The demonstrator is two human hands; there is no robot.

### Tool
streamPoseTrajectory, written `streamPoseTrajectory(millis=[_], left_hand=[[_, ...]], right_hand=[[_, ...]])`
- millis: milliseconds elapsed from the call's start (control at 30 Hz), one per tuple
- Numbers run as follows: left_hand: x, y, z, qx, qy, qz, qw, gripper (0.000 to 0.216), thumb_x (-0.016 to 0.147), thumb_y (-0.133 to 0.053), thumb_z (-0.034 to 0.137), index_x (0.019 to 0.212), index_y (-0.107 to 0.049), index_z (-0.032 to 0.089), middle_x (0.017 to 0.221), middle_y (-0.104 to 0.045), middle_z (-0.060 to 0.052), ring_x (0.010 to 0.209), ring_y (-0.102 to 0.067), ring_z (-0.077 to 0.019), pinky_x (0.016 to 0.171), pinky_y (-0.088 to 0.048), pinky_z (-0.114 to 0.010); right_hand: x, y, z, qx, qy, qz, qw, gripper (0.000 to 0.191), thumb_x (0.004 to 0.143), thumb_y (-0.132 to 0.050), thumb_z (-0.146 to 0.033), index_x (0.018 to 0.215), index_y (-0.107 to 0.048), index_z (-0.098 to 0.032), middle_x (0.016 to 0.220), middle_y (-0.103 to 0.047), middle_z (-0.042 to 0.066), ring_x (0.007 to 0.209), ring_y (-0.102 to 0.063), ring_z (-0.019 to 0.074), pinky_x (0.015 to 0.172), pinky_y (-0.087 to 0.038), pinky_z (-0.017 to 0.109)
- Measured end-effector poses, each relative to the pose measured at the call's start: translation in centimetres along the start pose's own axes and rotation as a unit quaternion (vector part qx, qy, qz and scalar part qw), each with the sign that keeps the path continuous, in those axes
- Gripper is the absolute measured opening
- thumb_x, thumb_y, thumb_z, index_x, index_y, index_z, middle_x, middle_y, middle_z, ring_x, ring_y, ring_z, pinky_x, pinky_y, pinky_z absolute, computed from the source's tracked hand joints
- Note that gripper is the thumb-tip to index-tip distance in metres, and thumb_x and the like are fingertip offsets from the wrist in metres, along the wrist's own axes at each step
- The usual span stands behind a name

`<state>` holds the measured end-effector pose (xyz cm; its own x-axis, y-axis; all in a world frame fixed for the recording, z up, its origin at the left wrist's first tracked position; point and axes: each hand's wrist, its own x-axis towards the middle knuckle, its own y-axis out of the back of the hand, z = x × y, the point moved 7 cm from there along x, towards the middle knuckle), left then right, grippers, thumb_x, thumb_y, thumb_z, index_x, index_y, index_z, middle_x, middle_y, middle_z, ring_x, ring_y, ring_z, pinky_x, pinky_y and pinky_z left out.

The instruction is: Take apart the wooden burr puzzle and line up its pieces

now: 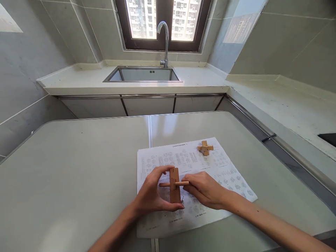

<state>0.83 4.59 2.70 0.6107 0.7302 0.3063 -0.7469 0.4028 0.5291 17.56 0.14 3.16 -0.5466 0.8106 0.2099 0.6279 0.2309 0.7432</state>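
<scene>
My left hand (150, 193) grips a flat rectangular wooden block (174, 196) at its two ends, thumb at the near end and fingers at the far end. A thin wooden rod (182, 183) lies crosswise at the block's middle and sticks out on both sides. The rod's right end is pinched in my right hand (204, 187). Whether the rod passes through the block or lies across it I cannot tell. Under both hands lies a printed paper sheet (149, 225) with small diagrams. A cross-shaped wooden puzzle (205, 148) rests near the sheet's far right corner.
The pale table (78, 175) has a seam down its middle. Beyond it stands a white counter (78, 78) with a sink (144, 81) and a tall faucet (166, 42) below a window. Another counter (288, 101) runs along the right.
</scene>
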Motion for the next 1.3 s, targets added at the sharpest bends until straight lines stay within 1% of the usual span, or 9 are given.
streamPoseTrajectory(millis=[167, 333, 467, 633, 800, 1000, 1067, 1233, 1300], left_hand=[[0.3, -0.1, 0.5, 0.050, -0.041, -0.008, 0.998, 0.092, 0.060, -0.098, 0.050, 0.135, -0.049, 0.026, 0.118, -0.071, -0.008, 0.106, -0.070, -0.0295, 0.094, -0.057, -0.042], [0.7, -0.5, 0.5, 0.072, -0.038, -0.025, 0.996, 0.088, 0.060, -0.098, 0.047, 0.131, -0.050, 0.027, 0.112, -0.071, -0.006, 0.098, -0.069, -0.0272, 0.087, -0.056, -0.041], [0.8, -0.6, 0.4, 0.086, -0.040, -0.033, 0.995, 0.088, 0.059, -0.097, 0.050, 0.130, -0.051, 0.026, 0.107, -0.071, -0.006, 0.094, -0.069, -0.0272, 0.083, -0.055, -0.041], [0.9, -0.7, 0.3, 0.100, -0.038, -0.036, 0.994, 0.086, 0.061, -0.096, 0.054, 0.130, -0.052, 0.026, 0.108, -0.072, -0.007, 0.094, -0.069, -0.0284, 0.084, -0.055, -0.042], [1.1, -0.7, 0.2, 0.098, -0.034, -0.049, 0.993, 0.085, 0.062, -0.094, 0.057, 0.130, -0.053, 0.027, 0.110, -0.072, -0.008, 0.098, -0.069, -0.0299, 0.086, -0.055, -0.043], [1.0, -0.9, -0.2, 0.092, -0.020, -0.054, 0.994, 0.085, 0.061, -0.094, 0.054, 0.131, -0.053, 0.027, 0.112, -0.071, -0.008, 0.098, -0.068, -0.0292, 0.086, -0.054, -0.042], [0.9, -1.0, -0.1, 0.089, -0.016, -0.057, 0.994, 0.085, 0.061, -0.095, 0.053, 0.130, -0.053, 0.026, 0.112, -0.071, -0.007, 0.098, -0.068, -0.0288, 0.085, -0.055, -0.041], [0.9, -1.0, 0.2, 0.088, -0.019, -0.060, 0.994, 0.084, 0.059, -0.095, 0.052, 0.129, -0.055, 0.026, 0.111, -0.072, -0.008, 0.097, -0.069, -0.0291, 0.084, -0.056, -0.041], [0.9, -0.9, 0.3, 0.087, -0.019, -0.061, 0.994, 0.084, 0.058, -0.096, 0.053, 0.127, -0.056, 0.026, 0.110, -0.073, -0.007, 0.097, -0.069, -0.0295, 0.085, -0.056, -0.042]], right_hand=[[-0.1, 0.2, -0.3, -0.065, 0.024, 0.021, 0.997, 0.013, 0.108, -0.044, -0.022, 0.106, -0.057, -0.020, 0.082, -0.067, 0.001, 0.063, -0.056, 0.0154, 0.059, -0.034, 0.027], [-0.3, 0.0, -0.8, -0.118, 0.045, 0.045, 0.991, 0.019, 0.111, -0.041, -0.021, 0.104, -0.059, -0.020, 0.077, -0.065, 0.001, 0.061, -0.056, 0.0156, 0.058, -0.034, 0.028], [-0.6, -0.5, -0.5, -0.119, 0.037, 0.066, 0.990, 0.022, 0.111, -0.040, -0.019, 0.098, -0.057, -0.021, 0.073, -0.063, -0.001, 0.057, -0.052, 0.0146, 0.055, -0.032, 0.028], [-0.9, -0.7, -0.2, -0.106, 0.029, 0.093, 0.990, 0.023, 0.110, -0.042, -0.017, 0.091, -0.054, -0.022, 0.069, -0.058, -0.004, 0.054, -0.046, 0.0131, 0.053, -0.030, 0.027], [-1.0, -0.6, -0.3, -0.106, 0.025, 0.099, 0.989, 0.021, 0.110, -0.044, -0.018, 0.092, -0.056, -0.021, 0.070, -0.060, -0.003, 0.055, -0.047, 0.0129, 0.053, -0.030, 0.026], [-1.1, -0.6, -0.2, -0.125, 0.018, 0.115, 0.985, 0.025, 0.110, -0.044, -0.020, 0.088, -0.055, -0.021, 0.067, -0.060, -0.003, 0.052, -0.047, 0.0124, 0.053, -0.028, 0.027], [-1.2, -0.8, -0.2, -0.118, 0.019, 0.112, 0.986, 0.023, 0.110, -0.044, -0.020, 0.091, -0.056, -0.021, 0.068, -0.062, -0.002, 0.052, -0.050, 0.0124, 0.053, -0.030, 0.026], [-1.4, -1.4, 0.0, -0.103, 0.009, 0.095, 0.990, 0.015, 0.110, -0.047, -0.021, 0.105, -0.061, -0.022, 0.077, -0.071, 0.000, 0.058, -0.061, 0.0131, 0.055, -0.036, 0.024], [-1.6, -1.6, 0.0, -0.108, 0.005, 0.087, 0.990, 0.016, 0.111, -0.045, -0.021, 0.109, -0.061, -0.022, 0.079, -0.072, 0.001, 0.059, -0.063, 0.0141, 0.054, -0.037, 0.024]])
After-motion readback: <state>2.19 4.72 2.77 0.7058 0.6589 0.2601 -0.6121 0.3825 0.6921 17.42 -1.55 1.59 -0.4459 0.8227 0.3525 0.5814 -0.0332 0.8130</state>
